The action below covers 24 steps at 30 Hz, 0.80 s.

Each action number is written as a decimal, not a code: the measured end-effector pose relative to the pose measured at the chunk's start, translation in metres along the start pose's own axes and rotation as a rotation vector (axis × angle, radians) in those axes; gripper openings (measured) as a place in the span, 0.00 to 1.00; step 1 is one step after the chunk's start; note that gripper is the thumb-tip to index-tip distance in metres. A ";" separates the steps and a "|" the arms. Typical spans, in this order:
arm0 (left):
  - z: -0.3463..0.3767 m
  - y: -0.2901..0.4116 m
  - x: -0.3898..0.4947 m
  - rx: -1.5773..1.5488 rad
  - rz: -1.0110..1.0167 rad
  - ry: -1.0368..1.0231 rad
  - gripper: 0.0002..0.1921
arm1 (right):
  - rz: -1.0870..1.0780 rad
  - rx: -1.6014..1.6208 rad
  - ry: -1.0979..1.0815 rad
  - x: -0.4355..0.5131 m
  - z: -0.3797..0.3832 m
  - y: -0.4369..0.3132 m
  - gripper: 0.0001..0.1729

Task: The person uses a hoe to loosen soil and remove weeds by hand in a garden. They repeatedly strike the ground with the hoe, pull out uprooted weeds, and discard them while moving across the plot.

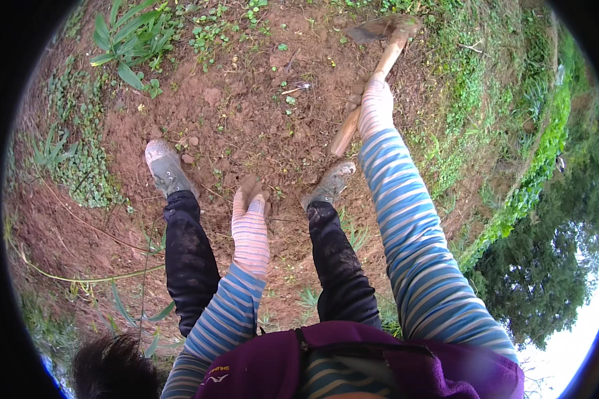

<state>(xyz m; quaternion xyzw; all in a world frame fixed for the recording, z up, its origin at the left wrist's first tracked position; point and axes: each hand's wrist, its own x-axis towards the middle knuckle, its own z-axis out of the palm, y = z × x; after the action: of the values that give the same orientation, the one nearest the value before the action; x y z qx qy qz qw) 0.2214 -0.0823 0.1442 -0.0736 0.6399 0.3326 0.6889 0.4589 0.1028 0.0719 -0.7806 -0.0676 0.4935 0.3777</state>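
My right hand (372, 102), in a pale knit glove with muddy fingertips, is closed around the wooden handle of a hoe (347, 132). The handle's butt end points down toward my right shoe, and the muddy metal hoe head (377, 29) lies at the far end, over the soil at the upper right. My left hand (251, 204), gloved the same way with soil on the fingers, hangs low between my legs above the reddish-brown soil (244, 119). Its fingers are partly curled, and whether they hold anything cannot be made out.
My muddy shoes (167, 167) (332, 182) stand apart on the soil. A broad-leaved green plant (130, 40) grows at the upper left, with low weeds around. Thin stems (100, 279) cross the lower left. A leafy green bank (529, 189) and trees (534, 279) are on the right.
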 end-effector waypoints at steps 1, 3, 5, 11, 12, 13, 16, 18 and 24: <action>0.000 0.000 0.001 -0.004 -0.017 0.006 0.22 | 0.246 -0.057 -0.059 -0.023 -0.005 0.017 0.22; 0.002 0.001 0.004 -0.007 -0.012 -0.002 0.22 | 0.725 -0.231 -0.086 -0.064 -0.027 0.043 0.22; 0.003 0.003 0.005 -0.001 0.023 -0.032 0.23 | 0.916 -0.283 -0.172 -0.089 -0.045 0.059 0.21; -0.002 -0.001 0.002 -0.055 -0.014 0.008 0.23 | 0.208 -0.011 -0.263 -0.027 -0.034 -0.015 0.16; -0.003 -0.003 0.001 -0.086 -0.027 0.005 0.23 | 0.073 -0.009 -0.160 -0.011 -0.024 -0.031 0.17; -0.003 -0.005 0.000 -0.066 -0.030 0.000 0.23 | -0.054 0.016 -0.150 0.003 -0.013 -0.045 0.17; -0.002 -0.009 0.000 -0.049 -0.041 -0.009 0.23 | -0.234 -0.048 0.037 0.011 0.005 -0.044 0.18; 0.001 -0.008 0.000 -0.066 -0.030 -0.008 0.23 | -0.007 -0.192 0.082 -0.018 -0.008 -0.005 0.20; 0.009 0.001 0.002 0.016 -0.008 -0.039 0.23 | 0.579 -0.143 -0.116 -0.062 -0.089 0.036 0.15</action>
<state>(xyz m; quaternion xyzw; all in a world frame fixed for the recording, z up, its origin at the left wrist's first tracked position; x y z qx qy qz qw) 0.2281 -0.0765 0.1437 -0.0641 0.6286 0.3260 0.7032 0.4906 0.0010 0.1128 -0.7626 0.1017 0.6182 0.1610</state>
